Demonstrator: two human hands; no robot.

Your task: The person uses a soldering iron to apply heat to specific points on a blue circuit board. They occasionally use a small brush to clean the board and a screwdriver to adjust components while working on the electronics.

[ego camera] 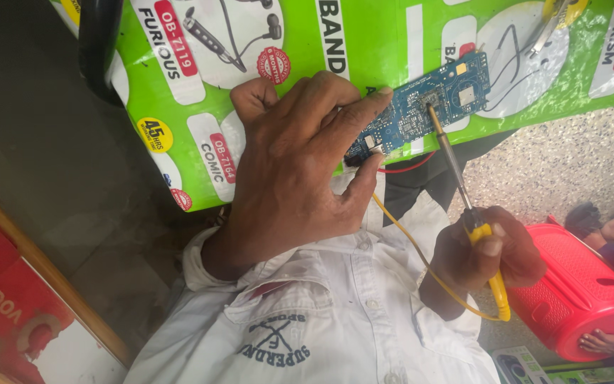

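a red printed cardboard box [8, 313] is seen at the far left, well to the left of the blue circuit board [424, 107] and lower in the frame. a bright green printed plastic sheet [179, 163] is spread across the desk to the left of the board and under it, with pictures of earphones on white patches. the left hand [293, 171] is laid just to the left of the board; its fingers [364, 107] are pinched on the board's left end, the forefinger stretched along the upper edge and the thumb pressed against the lower edge. the board is held tilted, flat side up, over the green sheet. a white buttoned cotton shirt [321, 320] is seen below the board. the metal tip of a yellow-handled soldering iron [456, 178] is set on the middle of the board, and its shaft slants down to the right. the right hand [488, 256], below and to the right of the board, is closed around the yellow handle, fingers curled tight. a thin yellow wire [421, 263] runs from below the board to the handle's end. a red round plastic speaker [577, 291] lies to the lower right of the board, with another person's hand [609, 341] resting on it.
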